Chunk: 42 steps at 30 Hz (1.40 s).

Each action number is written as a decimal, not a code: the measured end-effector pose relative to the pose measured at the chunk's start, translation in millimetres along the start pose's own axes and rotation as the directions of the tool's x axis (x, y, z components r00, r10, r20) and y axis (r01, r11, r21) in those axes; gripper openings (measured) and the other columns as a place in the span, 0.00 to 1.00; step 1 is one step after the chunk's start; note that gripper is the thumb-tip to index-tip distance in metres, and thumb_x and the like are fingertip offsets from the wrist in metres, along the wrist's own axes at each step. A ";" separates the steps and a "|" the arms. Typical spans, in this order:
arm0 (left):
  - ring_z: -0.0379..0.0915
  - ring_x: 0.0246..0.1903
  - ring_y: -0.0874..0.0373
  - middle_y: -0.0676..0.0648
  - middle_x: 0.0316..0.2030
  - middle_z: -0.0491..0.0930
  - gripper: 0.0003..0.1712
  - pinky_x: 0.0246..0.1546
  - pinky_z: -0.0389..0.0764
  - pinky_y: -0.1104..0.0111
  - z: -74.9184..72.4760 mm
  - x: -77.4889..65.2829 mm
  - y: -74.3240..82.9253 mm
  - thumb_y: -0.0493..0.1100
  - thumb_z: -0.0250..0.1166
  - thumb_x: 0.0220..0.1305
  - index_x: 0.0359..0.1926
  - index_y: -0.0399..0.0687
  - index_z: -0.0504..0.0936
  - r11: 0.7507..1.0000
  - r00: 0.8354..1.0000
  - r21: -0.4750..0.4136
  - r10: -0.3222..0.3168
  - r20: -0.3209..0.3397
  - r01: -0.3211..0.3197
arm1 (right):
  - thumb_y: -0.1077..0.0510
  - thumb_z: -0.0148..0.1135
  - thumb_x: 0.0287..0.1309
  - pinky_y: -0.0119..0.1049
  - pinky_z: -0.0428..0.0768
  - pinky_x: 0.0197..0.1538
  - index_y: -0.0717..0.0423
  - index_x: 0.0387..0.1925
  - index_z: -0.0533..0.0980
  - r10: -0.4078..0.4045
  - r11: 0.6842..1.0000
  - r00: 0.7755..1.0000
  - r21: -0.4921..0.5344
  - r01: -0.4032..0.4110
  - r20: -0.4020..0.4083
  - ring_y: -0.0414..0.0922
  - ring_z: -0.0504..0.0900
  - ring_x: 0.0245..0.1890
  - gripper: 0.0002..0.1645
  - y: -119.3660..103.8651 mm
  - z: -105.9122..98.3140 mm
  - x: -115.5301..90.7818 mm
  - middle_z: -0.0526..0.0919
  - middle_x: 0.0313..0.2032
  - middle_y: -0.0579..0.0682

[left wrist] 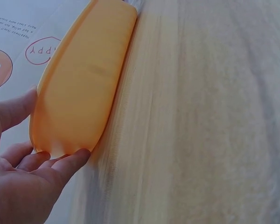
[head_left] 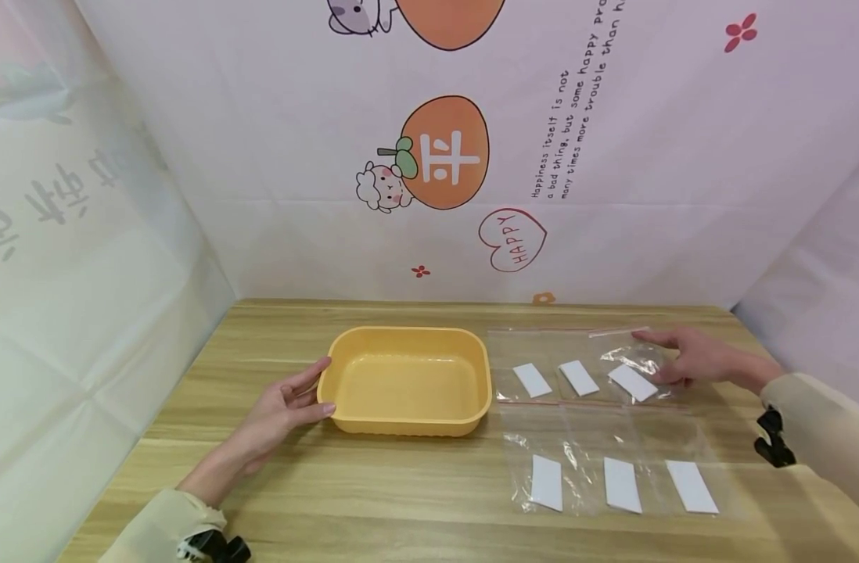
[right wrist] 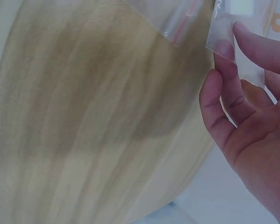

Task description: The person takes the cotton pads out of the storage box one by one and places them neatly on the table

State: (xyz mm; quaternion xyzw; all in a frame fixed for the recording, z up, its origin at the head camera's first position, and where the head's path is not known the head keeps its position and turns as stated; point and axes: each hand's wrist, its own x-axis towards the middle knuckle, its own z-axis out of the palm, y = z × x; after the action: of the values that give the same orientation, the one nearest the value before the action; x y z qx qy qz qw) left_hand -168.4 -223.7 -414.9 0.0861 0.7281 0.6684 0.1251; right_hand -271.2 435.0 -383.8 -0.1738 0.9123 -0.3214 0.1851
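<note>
A yellow plastic tub (head_left: 408, 426) stands on the wooden table, and its inside is bare. My left hand (head_left: 278, 414) holds the tub's left end, its thumb and fingers spread along rim and wall. In the left wrist view the fingertips (left wrist: 79, 156) touch the tub's end wall (left wrist: 79, 79). With thumb and fingers, my right hand (head_left: 704, 360) pinches the right edge of a clear zip bag (head_left: 630, 356) in the back row. A white card (head_left: 634, 383) lies in that bag. In the right wrist view a finger shows through the plastic.
Left of the held bag lie two more zip bags with white cards (head_left: 532, 380). Three others, each with a white card (head_left: 623, 485), form the front row on the wooden table (head_left: 401, 493). Behind the table hangs a printed white cloth (head_left: 296, 195).
</note>
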 end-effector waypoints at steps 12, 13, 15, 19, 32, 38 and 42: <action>0.58 0.75 0.38 0.39 0.83 0.47 0.51 0.62 0.74 0.70 -2.7 1.7 -1.3 0.39 0.74 0.68 0.83 0.44 0.55 0.999 0.999 0.030 -0.035 -0.004 0.035 | 0.62 0.79 0.56 0.42 0.83 0.21 0.75 0.76 0.56 0.038 0.997 0.999 -0.073 -0.039 -0.025 0.45 0.77 0.16 0.56 9.7 8.0 0.0 0.81 0.37 0.63; 0.58 0.75 0.38 0.39 0.83 0.47 0.51 0.62 0.74 0.70 -2.5 1.3 -1.5 0.38 0.74 0.68 0.83 0.43 0.55 0.999 0.999 0.025 -0.036 -0.005 0.036 | 0.62 0.79 0.56 0.42 0.82 0.21 0.75 0.76 0.56 0.040 0.996 0.999 -0.074 -0.041 -0.022 0.46 0.77 0.16 0.56 9.6 7.9 -0.3 0.81 0.35 0.62; 0.57 0.75 0.38 0.38 0.83 0.46 0.50 0.63 0.74 0.70 -2.4 0.7 -1.4 0.38 0.73 0.68 0.83 0.42 0.55 0.999 1.000 0.022 -0.026 -0.001 0.026 | 0.61 0.79 0.57 0.42 0.83 0.22 0.75 0.76 0.56 0.041 0.996 0.999 -0.072 -0.043 -0.020 0.46 0.78 0.16 0.56 9.2 8.2 0.0 0.82 0.34 0.60; 0.56 0.76 0.38 0.37 0.82 0.46 0.50 0.63 0.73 0.70 -2.9 1.1 0.0 0.37 0.72 0.69 0.83 0.41 0.54 1.000 1.000 0.021 -0.010 0.001 0.010 | 0.60 0.78 0.57 0.43 0.84 0.23 0.76 0.77 0.55 0.055 0.997 0.998 -0.053 -0.055 -0.008 0.48 0.81 0.17 0.56 10.7 8.7 0.8 0.84 0.31 0.62; 0.55 0.76 0.37 0.38 0.82 0.46 0.49 0.63 0.73 0.69 -4.1 3.1 2.2 0.36 0.72 0.69 0.83 0.41 0.54 1.000 1.000 0.019 -0.004 0.012 0.004 | 0.57 0.80 0.55 0.38 0.78 0.20 0.77 0.74 0.60 0.064 0.996 0.998 -0.062 -0.065 -0.022 0.44 0.74 0.15 0.55 8.1 3.9 -2.2 0.65 0.66 0.80; 0.55 0.76 0.36 0.37 0.82 0.47 0.50 0.63 0.73 0.68 -4.9 4.6 2.5 0.36 0.72 0.69 0.83 0.40 0.54 1.000 1.000 0.019 0.006 0.018 -0.007 | 0.56 0.77 0.59 0.36 0.75 0.18 0.76 0.71 0.66 -0.011 0.987 0.997 -0.158 -0.001 -0.075 0.40 0.70 0.12 0.47 6.3 -5.2 -5.0 0.84 0.41 0.69; 0.52 0.76 0.35 0.36 0.82 0.48 0.48 0.63 0.72 0.70 -5.5 4.4 2.5 0.35 0.71 0.70 0.82 0.37 0.54 0.999 1.000 0.021 0.024 0.012 -0.024 | 0.58 0.73 0.65 0.38 0.79 0.22 0.77 0.68 0.70 -0.031 0.983 0.993 -0.181 0.010 -0.111 0.42 0.78 0.18 0.39 -9.7 -4.4 -9.0 0.85 0.48 0.72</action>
State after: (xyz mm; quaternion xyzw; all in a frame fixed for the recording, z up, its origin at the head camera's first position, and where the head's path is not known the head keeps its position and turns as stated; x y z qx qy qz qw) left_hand -174.3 -227.4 -412.3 0.1002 0.7332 0.6617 0.1207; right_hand -263.4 434.1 -372.3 -0.1807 0.9448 -0.2489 0.1130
